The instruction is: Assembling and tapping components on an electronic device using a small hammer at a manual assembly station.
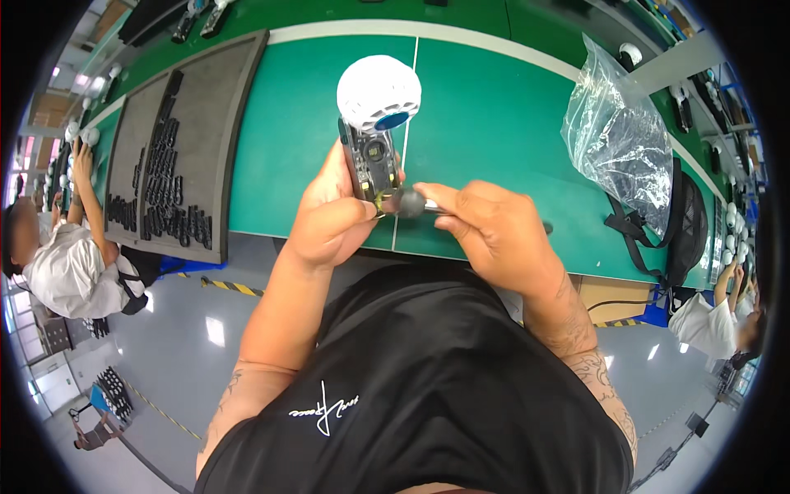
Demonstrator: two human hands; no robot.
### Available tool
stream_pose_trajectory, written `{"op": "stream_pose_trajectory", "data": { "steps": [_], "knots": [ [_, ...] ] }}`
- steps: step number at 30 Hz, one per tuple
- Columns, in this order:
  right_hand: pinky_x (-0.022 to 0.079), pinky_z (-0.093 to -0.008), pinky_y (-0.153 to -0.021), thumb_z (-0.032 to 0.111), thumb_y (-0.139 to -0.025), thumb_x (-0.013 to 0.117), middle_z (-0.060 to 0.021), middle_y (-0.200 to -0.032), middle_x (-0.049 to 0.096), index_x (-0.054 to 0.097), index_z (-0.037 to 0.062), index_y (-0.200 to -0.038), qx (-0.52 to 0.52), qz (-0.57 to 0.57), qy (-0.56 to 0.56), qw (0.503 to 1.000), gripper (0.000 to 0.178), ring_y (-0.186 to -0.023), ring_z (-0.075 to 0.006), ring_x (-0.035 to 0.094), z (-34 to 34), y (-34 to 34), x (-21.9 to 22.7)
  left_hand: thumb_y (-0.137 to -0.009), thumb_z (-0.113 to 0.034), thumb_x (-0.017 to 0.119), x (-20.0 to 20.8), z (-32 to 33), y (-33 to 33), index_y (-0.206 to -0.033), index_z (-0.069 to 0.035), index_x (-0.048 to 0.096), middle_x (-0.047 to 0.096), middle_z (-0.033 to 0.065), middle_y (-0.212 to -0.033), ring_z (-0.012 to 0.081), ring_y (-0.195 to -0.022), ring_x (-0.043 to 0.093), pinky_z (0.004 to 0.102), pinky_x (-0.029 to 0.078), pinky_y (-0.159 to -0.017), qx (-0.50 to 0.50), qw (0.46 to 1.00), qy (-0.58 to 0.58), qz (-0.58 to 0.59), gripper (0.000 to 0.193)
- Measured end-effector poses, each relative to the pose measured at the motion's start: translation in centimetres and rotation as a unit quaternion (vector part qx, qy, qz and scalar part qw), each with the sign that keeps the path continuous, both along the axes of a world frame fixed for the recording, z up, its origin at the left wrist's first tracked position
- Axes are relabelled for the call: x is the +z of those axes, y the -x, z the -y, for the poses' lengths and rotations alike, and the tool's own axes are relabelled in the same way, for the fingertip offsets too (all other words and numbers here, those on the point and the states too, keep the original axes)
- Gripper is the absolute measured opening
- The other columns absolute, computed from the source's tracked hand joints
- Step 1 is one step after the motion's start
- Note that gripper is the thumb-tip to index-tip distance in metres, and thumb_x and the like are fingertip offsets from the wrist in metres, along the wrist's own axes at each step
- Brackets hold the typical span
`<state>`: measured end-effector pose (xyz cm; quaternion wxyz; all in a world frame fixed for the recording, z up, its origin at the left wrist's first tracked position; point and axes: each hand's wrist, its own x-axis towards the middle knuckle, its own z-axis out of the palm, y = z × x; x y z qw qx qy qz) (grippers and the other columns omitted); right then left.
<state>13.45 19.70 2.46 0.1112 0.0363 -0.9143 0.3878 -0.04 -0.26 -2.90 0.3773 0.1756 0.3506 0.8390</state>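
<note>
My left hand (326, 221) is wrapped round the lower handle of a handheld device. The device has a round white slotted head (374, 86) with a blue oval patch, and a dark handle (374, 156) whose inner parts show. Pinched in the fingers of my right hand (498, 230) is a tool with a short metal shaft and a rounded black head (409, 202), like a small mallet. That black head is blurred and sits at the handle's lower end, close to my left thumb; whether they touch I cannot tell. Thin yellowish parts show there.
A green table (485, 107) lies under my hands. On its left, a grey foam tray (234, 140) holds rows of small black parts. A clear plastic bag (617, 123) and a black strapped bag (687, 222) lie at the right. Other people work on both sides.
</note>
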Motion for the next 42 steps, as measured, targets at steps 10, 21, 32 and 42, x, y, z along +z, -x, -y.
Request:
{"op": "stream_pose_trajectory", "data": {
  "steps": [10,21,32,42],
  "knots": [
    [0.046,-0.0301,-0.071,0.002,-0.087,0.075,-0.0051,-0.085,0.066,0.077,0.002,-0.117,-0.143,0.025,0.055,0.988,0.03,-0.073,-0.0196,0.055,-2.2,-1.8,-1.7,-0.095,-0.004,0.052,0.1,0.1,0.6,-0.151,0.005,0.041,0.06,0.0206,-0.121,0.0256,-0.098,0.061,0.034,0.053,-0.078,0.019,0.998,0.047,0.028,0.058],
    [0.051,-0.0355,-0.079,0.007,-0.086,0.076,-0.0029,-0.093,0.069,0.079,0.0094,-0.105,-0.155,-0.113,-0.111,0.975,0.019,-0.08,-0.0243,0.06,-1.8,-0.7,-5.5,-0.093,-0.003,0.052,0.2,0.1,0.7,-0.151,0.005,0.042,0.061,0.021,-0.119,0.026,-0.092,0.062,0.0343,0.053,-0.074,-0.015,0.998,0.012,0.063,0.059],
    [0.051,-0.0358,-0.08,0.008,-0.086,0.076,-0.0025,-0.092,0.068,0.078,0.0101,-0.102,-0.161,-0.108,-0.128,0.973,0.016,-0.085,-0.0237,0.06,-1.7,-0.7,-5.7,-0.094,-0.005,0.053,-0.2,-0.7,1.0,-0.15,0.004,0.043,0.061,0.0204,-0.119,0.0254,-0.092,0.062,0.034,0.053,-0.076,-0.013,0.999,0.028,0.032,0.058],
    [0.052,-0.0362,-0.079,0.007,-0.084,0.076,-0.0027,-0.092,0.068,0.078,0.0096,-0.1,-0.169,-0.122,-0.108,0.972,0.016,-0.084,-0.0248,0.061,-2.1,-0.7,-5.7,-0.096,-0.005,0.056,0.5,-1.8,2.7,-0.148,0.003,0.045,0.063,0.0184,-0.116,0.0235,-0.092,0.063,0.0335,0.054,-0.078,0.016,0.991,0.13,0.014,0.054]
  ]
}}
